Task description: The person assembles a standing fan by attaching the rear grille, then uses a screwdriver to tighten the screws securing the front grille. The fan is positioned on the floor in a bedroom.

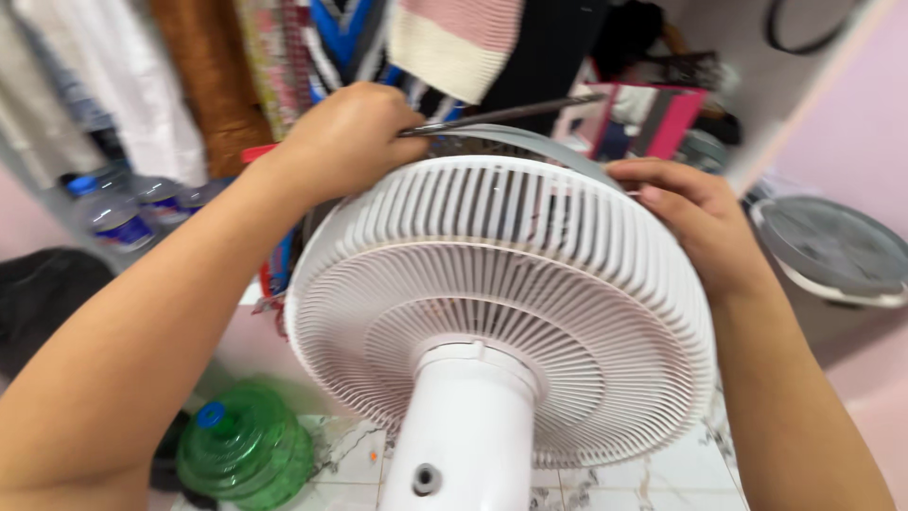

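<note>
A: What do we have in our hands?

B: Our left hand [345,142] is curled shut at the top rim of the white fan guard [501,303], fingers closed around a thin dark tool [501,115] whose shaft runs out to the right above the guard. We cannot tell what kind of tool it is.

A: And the other one?

B: Our right hand [695,222] lies on the guard's upper right edge, fingers bent over the rim and pressing on it, half closed rather than clenched. A grey band [544,144] arcs along the top of the guard between our two hands.

A: Where is the fan itself?

B: Right in front of us, its back turned our way. The white motor housing [468,426] sticks out from the guard's middle towards us.

A: What lies around the guard?

B: Below and to its left a green plastic bottle [244,447] with a blue cap lies on the tiled floor [662,473]. Up to its left stand clear water bottles [118,218], and clothes [284,57] hang behind it. To its right a second, grey fan grille [832,248] rests apart from it.
</note>
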